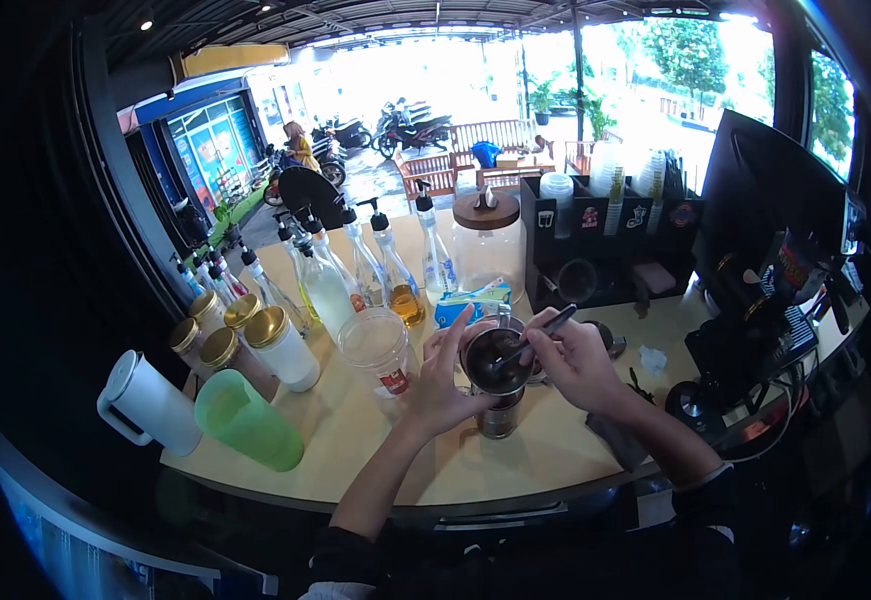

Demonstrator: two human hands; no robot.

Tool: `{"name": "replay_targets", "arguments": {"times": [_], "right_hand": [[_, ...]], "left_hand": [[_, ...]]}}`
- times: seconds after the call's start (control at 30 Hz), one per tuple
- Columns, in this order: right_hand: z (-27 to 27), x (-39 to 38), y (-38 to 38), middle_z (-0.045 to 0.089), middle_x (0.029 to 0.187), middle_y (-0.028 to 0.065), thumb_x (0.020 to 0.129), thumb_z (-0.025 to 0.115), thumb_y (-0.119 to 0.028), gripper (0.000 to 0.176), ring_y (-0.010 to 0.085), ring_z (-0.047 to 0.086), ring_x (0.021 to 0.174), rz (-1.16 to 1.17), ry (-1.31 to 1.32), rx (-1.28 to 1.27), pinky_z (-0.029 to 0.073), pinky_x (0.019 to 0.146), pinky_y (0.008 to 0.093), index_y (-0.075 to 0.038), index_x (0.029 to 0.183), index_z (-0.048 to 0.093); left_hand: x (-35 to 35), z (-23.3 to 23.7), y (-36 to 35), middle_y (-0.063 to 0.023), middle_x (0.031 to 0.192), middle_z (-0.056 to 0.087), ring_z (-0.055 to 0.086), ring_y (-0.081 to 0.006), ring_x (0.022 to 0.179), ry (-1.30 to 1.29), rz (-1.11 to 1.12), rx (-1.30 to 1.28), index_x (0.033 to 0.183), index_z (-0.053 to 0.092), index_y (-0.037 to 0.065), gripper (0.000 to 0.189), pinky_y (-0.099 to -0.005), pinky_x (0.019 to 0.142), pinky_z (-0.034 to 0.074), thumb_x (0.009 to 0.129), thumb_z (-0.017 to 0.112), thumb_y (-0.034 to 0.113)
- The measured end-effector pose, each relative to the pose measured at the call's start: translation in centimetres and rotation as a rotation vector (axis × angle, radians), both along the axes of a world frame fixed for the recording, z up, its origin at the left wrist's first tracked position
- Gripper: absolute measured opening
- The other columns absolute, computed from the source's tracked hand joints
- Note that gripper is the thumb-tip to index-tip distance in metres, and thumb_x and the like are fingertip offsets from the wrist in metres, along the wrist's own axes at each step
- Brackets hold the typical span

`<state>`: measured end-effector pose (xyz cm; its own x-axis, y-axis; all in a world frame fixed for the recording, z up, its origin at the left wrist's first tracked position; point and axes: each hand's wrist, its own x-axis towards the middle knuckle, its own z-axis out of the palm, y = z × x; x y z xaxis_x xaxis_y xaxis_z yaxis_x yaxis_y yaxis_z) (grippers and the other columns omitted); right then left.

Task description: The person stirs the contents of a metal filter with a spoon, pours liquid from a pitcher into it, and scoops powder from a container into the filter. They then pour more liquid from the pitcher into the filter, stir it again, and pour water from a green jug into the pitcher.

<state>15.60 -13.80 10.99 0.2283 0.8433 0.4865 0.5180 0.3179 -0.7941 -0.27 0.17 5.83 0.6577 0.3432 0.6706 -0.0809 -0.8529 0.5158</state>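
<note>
Fingers of the left hand (438,392) are grasping a round metal cup (497,374) from its side, with the thumb lying low and the other fingers spreading up along the rim. Fingers of the right hand (578,368) are pinching a dark-handled utensil (559,320), and its lower part is pointing into the cup. The inside of the cup is looking dark, and I am not able to tell what it is holding. Directly under the cup, a smaller metal vessel (498,420) is standing on the tabletop (356,475).

Just to the left of the left fingers, a clear plastic tub (371,352) is standing open. Farther left, a green pitcher (249,420) and a white jug (156,405) are appearing tilted in this view, and jars with gold lids (284,350) are standing behind them. Beyond the fingers, a blue and white packet (471,303) is lying near pump bottles (396,275) and a big glass jar (488,250) with a wooden lid. To the right of the right fingers, a crumpled white tissue (653,360) is resting, while a black organizer (596,265) is holding stacks of cups (608,180) behind them.
</note>
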Motion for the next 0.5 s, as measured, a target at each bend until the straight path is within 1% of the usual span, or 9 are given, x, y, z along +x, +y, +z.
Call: {"name": "replay_targets", "arguments": {"times": [0.03,0.1,0.17,0.23,0.27,0.33,0.43,0.47,0.5], "right_hand": [[-0.08,0.11,0.13,0.066,0.074,0.0082,0.097,0.052,-0.011,0.016,0.0130,0.068,0.071,0.002,-0.002,0.003,0.053,0.062,0.0259,0.004,0.100,0.057],[-0.41,0.33,0.47,0.066,0.075,0.0090,0.097,0.051,-0.010,0.014,0.0135,0.068,0.071,-0.045,0.029,0.149,0.054,0.063,0.0262,0.003,0.098,0.056],[-0.06,0.17,0.28,0.066,0.076,0.0101,0.097,0.050,-0.010,0.013,0.0146,0.068,0.071,-0.012,0.056,0.169,0.054,0.064,0.0267,0.002,0.099,0.056],[-0.21,-0.11,0.03,0.065,0.076,0.0044,0.099,0.047,-0.012,0.014,0.0030,0.056,0.068,0.030,-0.034,0.064,0.045,0.059,0.0200,0.000,0.099,0.055],[-0.05,-0.05,-0.12,0.065,0.076,0.0044,0.099,0.047,-0.012,0.014,0.0030,0.056,0.068,0.032,-0.034,0.066,0.045,0.059,0.0200,0.000,0.099,0.055],[0.24,0.21,-0.39,0.065,0.075,0.0053,0.099,0.047,-0.011,0.015,0.0043,0.058,0.067,0.003,-0.071,0.042,0.046,0.060,0.0212,0.001,0.099,0.055],[0.12,0.42,-0.19,0.065,0.074,0.0058,0.099,0.047,-0.011,0.015,0.0063,0.060,0.068,0.058,-0.070,0.027,0.049,0.062,0.0224,0.002,0.099,0.056],[0.29,0.51,-0.25,0.065,0.074,0.0058,0.099,0.047,-0.011,0.015,0.0063,0.060,0.068,0.058,-0.070,0.027,0.049,0.062,0.0224,0.002,0.099,0.056],[0.58,0.61,-0.35,0.066,0.074,0.0085,0.097,0.049,-0.010,0.014,0.0116,0.063,0.066,0.067,-0.151,0.028,0.050,0.061,0.0253,0.002,0.097,0.056]], "left_hand": [[-0.03,0.18,-0.03,-0.0104,0.128,0.059,0.050,-0.0278,0.124,0.012,0.022,0.057,0.148,0.023,0.007,0.114,-0.0415,0.107,0.037,0.057,0.090,0.024],[-0.09,0.27,-0.30,-0.0093,0.129,0.059,0.050,-0.0278,0.124,0.016,0.030,0.054,0.148,0.023,0.007,0.114,-0.0415,0.108,0.036,0.057,0.090,0.024],[-0.16,0.26,-0.46,-0.0083,0.129,0.059,0.049,-0.0277,0.125,0.022,0.040,0.050,0.148,0.023,0.007,0.113,-0.0416,0.108,0.035,0.057,0.090,0.024],[-0.18,0.35,-0.48,-0.0076,0.130,0.059,0.050,-0.0267,0.124,0.053,0.064,0.089,0.148,0.024,0.008,0.113,-0.0416,0.108,0.032,0.058,0.089,0.024],[-0.15,0.28,-0.47,-0.0076,0.130,0.059,0.050,-0.0267,0.124,0.053,0.065,0.092,0.148,0.024,0.008,0.113,-0.0416,0.108,0.032,0.058,0.089,0.024],[-0.12,0.02,-0.43,-0.0046,0.128,0.059,0.056,-0.0222,0.117,0.026,0.031,0.061,0.148,0.022,0.009,0.109,-0.0449,0.108,0.023,0.062,0.084,0.030],[-0.24,0.42,-0.39,-0.0074,0.130,0.059,0.051,-0.0250,0.124,0.052,0.061,0.064,0.147,0.024,0.008,0.114,-0.0422,0.108,0.027,0.057,0.090,0.028],[-0.23,0.39,-0.32,-0.0074,0.130,0.059,0.051,-0.0250,0.124,0.052,0.062,0.063,0.147,0.024,0.008,0.114,-0.0422,0.108,0.027,0.057,0.090,0.028],[-0.22,0.30,-0.20,-0.0080,0.130,0.059,0.051,-0.0252,0.123,0.056,0.063,0.053,0.147,0.025,0.008,0.113,-0.0422,0.108,0.027,0.056,0.090,0.028]]}}
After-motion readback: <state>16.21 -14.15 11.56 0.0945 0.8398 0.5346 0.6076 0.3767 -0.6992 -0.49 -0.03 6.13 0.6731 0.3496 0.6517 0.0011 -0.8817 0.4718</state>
